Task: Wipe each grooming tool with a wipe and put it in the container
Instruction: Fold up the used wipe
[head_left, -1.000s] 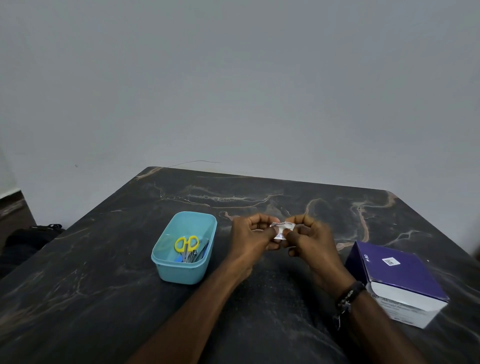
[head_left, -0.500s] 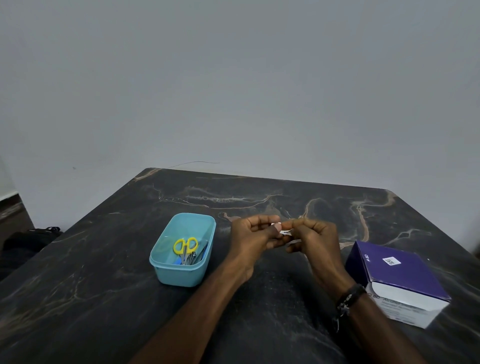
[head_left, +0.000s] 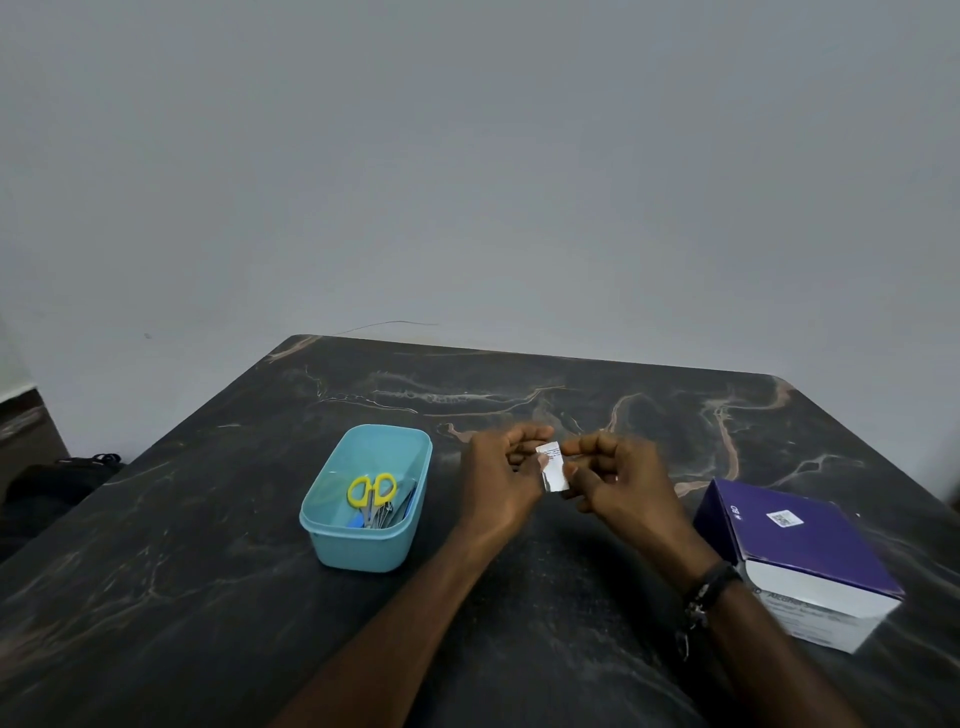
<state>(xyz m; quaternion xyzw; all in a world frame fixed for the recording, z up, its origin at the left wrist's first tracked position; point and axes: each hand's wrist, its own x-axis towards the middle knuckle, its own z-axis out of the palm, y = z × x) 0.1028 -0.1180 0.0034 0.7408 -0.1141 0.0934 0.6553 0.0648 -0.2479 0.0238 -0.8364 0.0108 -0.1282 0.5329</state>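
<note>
Small white foil wipe sachet (head_left: 551, 466) held up above the middle of the bench, pinched on its left edge by the left hand (head_left: 501, 486) and on its right edge by the right hand (head_left: 618, 483); both grips clenched on the packet, apparently tearing or peeling it open, though no bare wipe visible yet. Just left of the hands, a light blue rectangular plastic container (head_left: 366, 499) standing on the dark marbled bench (head_left: 208, 571), already holding yellow-handled scissors (head_left: 371, 491) and several thin metal tools too small to tell apart. To the right and nearer, a purple-and-white cardboard box of alcohol swabs (head_left: 800, 561), lid shut. No loose grooming tool visible anywhere on the bench. Judging from this: tools all lying in the container, so either most of the work done, or wiping not yet begun and each tool to be lifted out, wiped, returned. Cannot tell which.
</note>
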